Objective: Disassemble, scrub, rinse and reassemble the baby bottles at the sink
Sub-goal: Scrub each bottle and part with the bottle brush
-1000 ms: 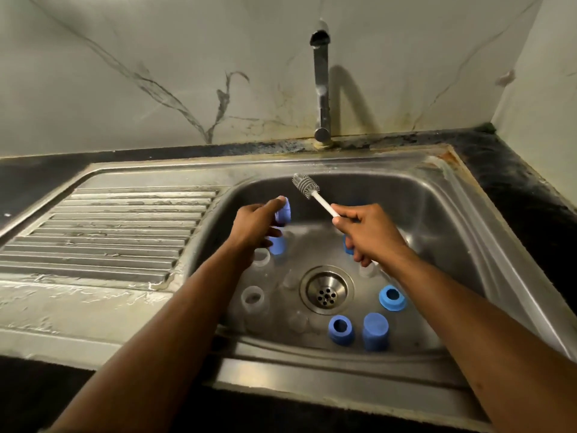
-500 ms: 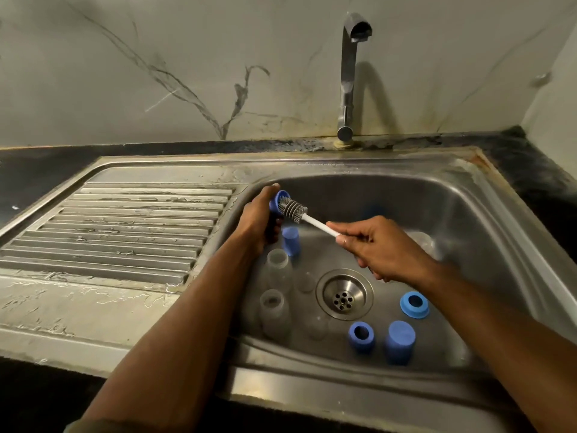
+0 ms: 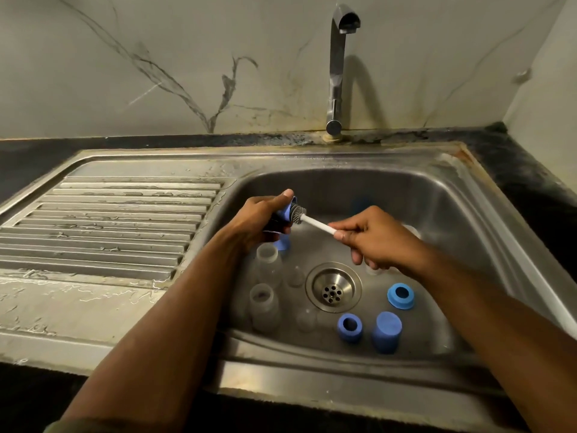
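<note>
My left hand (image 3: pixel 260 218) grips a blue bottle cap (image 3: pixel 286 212) over the left side of the sink basin (image 3: pixel 452 232). My right hand (image 3: pixel 377 239) pinches the white handle of a small grey brush (image 3: pixel 298 215), whose bristles sit in the cap's mouth. Two clear bottles (image 3: pixel 267 260) (image 3: pixel 263 303) stand in the basin below my left wrist. Near the front lie a blue ring (image 3: pixel 349 327), a blue cap (image 3: pixel 387 332) and another blue ring (image 3: pixel 401 295). One more blue part (image 3: pixel 282 243) stands under my left hand, partly hidden.
The drain (image 3: pixel 333 287) is in the basin's middle, with clear teats faintly visible around it. The tap (image 3: pixel 338 67) rises behind the sink and no water runs. A wet ribbed draining board (image 3: pixel 109 226) lies to the left. Dark counter surrounds the sink.
The brush swung down from above the basin and its bristles went into the blue cap in my left hand. The view shifted a little to the left.
</note>
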